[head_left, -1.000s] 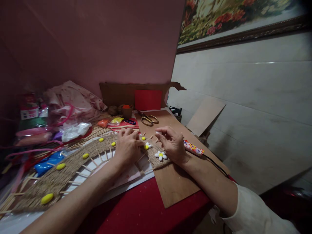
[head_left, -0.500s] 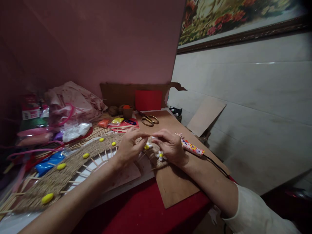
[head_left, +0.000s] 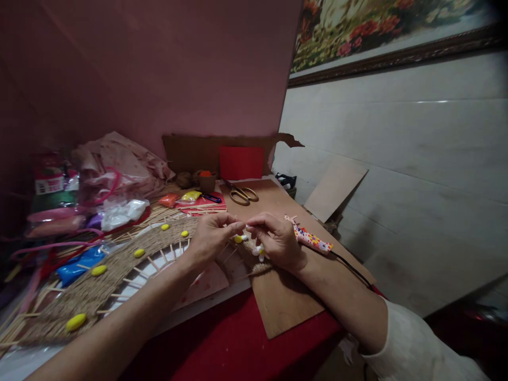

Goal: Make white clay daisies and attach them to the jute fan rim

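My left hand [head_left: 214,237] and my right hand [head_left: 278,241] meet fingertip to fingertip over a curved band of woven twine [head_left: 130,259]. A small white piece [head_left: 248,227], looking like soft clay, shows at the fingertips of my right hand, which pinches it. The thumb and fingers of my left hand are pressed together beside it; whatever they hold is hidden. Yellow ovals [head_left: 99,271] dot the band, and thin sticks cross its edges. Below my hands, white petals surround yellow centres in a flower [head_left: 260,252] and a partly covered second flower [head_left: 240,238].
Gold-handled scissors [head_left: 243,196] lie on a brown board [head_left: 289,312]. A flower-patterned wrapped tool [head_left: 313,241] with a black cord rests at right. Bags of blue [head_left: 81,264], yellow [head_left: 191,197] and white clay [head_left: 126,213] crowd the left, near a blue-black pen-like tool [head_left: 211,198].
My left thumb has straightened toward the fingertips of my right hand, and my left hand sits slightly lower. Both hands remain close together at the same spot.
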Demonstrator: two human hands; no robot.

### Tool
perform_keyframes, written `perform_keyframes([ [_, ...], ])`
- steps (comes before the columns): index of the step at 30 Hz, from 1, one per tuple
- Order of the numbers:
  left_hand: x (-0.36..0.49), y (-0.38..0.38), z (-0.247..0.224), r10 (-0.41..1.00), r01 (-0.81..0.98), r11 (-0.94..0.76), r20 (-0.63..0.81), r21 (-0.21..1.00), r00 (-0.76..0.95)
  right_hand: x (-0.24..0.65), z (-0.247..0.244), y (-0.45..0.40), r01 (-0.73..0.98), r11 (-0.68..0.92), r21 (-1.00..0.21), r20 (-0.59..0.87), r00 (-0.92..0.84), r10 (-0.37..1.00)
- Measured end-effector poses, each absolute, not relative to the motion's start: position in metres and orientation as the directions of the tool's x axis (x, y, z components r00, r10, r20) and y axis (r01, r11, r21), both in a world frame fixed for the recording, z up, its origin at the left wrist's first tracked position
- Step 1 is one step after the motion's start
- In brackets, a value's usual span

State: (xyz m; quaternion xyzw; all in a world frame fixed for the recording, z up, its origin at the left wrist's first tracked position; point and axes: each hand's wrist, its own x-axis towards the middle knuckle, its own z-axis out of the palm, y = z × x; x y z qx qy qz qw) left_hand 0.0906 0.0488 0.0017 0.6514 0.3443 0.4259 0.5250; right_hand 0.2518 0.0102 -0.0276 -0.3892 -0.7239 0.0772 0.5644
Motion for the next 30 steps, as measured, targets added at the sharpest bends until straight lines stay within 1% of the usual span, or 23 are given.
perform_keyframes([
  [4,0.0917,0.0482,-0.0001,0.9,-0.018,-0.169,0.162,0.986,0.405,0.2525,-0.028,0.0106,0.447,0.722,-0.529,0.771,-0.102,0.628],
  [8,0.0917,0.0476,-0.0001,0.901,-0.07,-0.139,0.155,0.988,0.405,0.2515,-0.0298,0.0113,0.439,0.685,-0.582,0.747,-0.046,0.664],
  [12,0.0916,0.0461,0.0017,0.901,-0.11,-0.059,0.101,0.992,0.422,0.2509,-0.0306,0.0111,0.437,0.661,-0.61,0.724,-0.03,0.689],
  [16,0.0913,0.0462,0.0002,0.909,-0.18,-0.022,0.095,0.983,0.405,0.2512,-0.029,0.0104,0.456,0.656,-0.602,0.725,-0.032,0.688],
  [20,0.0887,0.0461,-0.0013,0.913,-0.21,-0.044,0.125,0.977,0.39,0.2513,-0.0278,0.0107,0.477,0.669,-0.57,0.744,-0.047,0.667],
  [26,0.0865,0.0422,0.0018,0.899,-0.175,0.023,0.056,0.984,0.434,0.2517,-0.0304,0.0129,0.428,0.721,-0.545,0.772,-0.079,0.63],
  [30,0.0877,0.042,0.0024,0.893,-0.206,0.057,0.042,0.977,0.448,0.252,-0.0288,0.0119,0.423,0.731,-0.535,0.783,-0.077,0.618],
])
